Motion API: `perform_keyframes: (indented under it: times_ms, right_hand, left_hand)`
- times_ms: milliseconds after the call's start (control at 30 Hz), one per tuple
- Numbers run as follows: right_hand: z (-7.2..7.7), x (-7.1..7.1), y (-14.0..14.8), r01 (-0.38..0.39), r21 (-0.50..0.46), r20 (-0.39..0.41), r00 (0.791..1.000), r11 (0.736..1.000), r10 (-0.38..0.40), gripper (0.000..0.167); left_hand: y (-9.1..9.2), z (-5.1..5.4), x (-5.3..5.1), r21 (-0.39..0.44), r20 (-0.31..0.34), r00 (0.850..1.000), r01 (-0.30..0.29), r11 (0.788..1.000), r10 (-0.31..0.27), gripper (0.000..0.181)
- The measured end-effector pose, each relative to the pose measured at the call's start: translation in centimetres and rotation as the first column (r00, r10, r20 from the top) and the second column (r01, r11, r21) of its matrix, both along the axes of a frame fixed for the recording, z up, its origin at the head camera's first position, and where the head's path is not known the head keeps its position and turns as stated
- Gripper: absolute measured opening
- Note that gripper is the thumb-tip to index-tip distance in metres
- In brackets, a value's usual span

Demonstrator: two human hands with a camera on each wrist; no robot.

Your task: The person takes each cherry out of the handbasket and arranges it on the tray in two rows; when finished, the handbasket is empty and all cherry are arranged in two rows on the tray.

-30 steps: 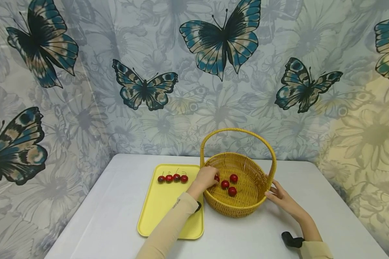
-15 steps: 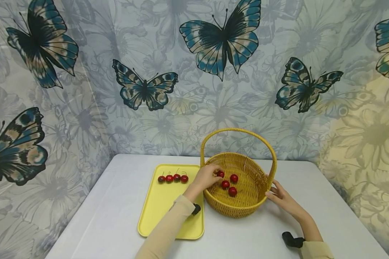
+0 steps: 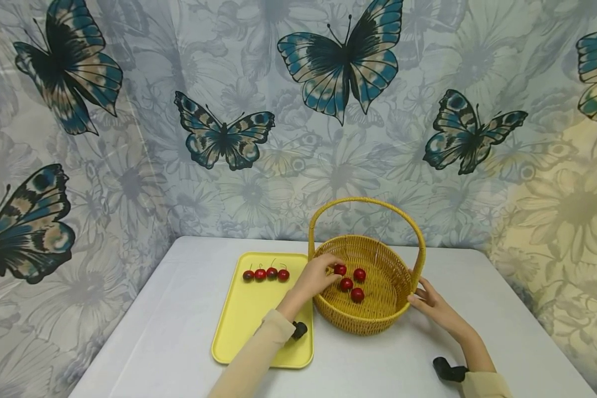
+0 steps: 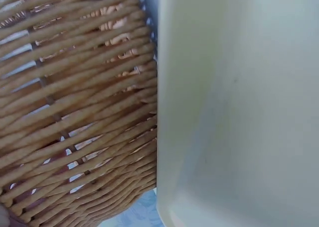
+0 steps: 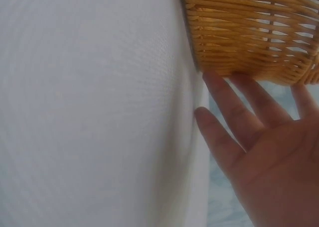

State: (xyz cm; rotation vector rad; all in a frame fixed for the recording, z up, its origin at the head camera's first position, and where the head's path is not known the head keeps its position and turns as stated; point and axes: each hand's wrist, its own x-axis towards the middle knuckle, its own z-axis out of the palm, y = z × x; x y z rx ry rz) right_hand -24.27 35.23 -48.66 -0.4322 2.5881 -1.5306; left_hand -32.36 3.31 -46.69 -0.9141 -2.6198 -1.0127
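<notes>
Your left hand reaches over the left rim of the basket, thumb and fingers parted at one glossy, round red cherry. Whether they pinch it or stand free of it, you cannot tell from here. That cherry sits inside the basket, at its left side, so a hurried pull-back could flick it, and being round it would probably roll.

Just beyond lie three more red cherries, close together; a low sweep of your knuckles could scatter them. Around them is the golden-yellow woven wicker basket with its tall arched handle. Your wrist passes close to the handle's left foot, and catching it might tip or drag the basket.

Your right hand has its fingers extended against the basket's right side, touching without wrapping round it; that light contact may steady little if the left snags.

The black wrist device hangs over the yellow rectangular tray, just beside the basket. Swing that forearm up and left, and you might disturb the row of four stemmed dark-red cherries near its far edge.
</notes>
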Motion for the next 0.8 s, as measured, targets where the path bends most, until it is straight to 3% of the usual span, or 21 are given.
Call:
perform_keyframes:
  times_ms: [367,600,800]
  right_hand:
    - [-0.1,-0.1,0.3,-0.003,0.014,0.006,1.000,1.000,0.003,0.066]
    - [-0.1,-0.1,0.3,-0.002,0.003,0.005,1.000,1.000,0.002,0.066]
    - [-0.2,-0.2,0.4,-0.019,-0.035,0.014,1.000,0.999,0.019,0.066]
  left_hand:
    - [-1.0,-0.4,1.5,0.136,0.002,1.000,0.025,0.990,-0.026,0.027]
    - [-1.9,0.8,3.0,0.222,-0.019,0.999,0.034,0.974,-0.031,0.026]
    - [-2.6,1.7,4.1,0.217,-0.091,0.995,0.070,0.974,-0.051,0.030]
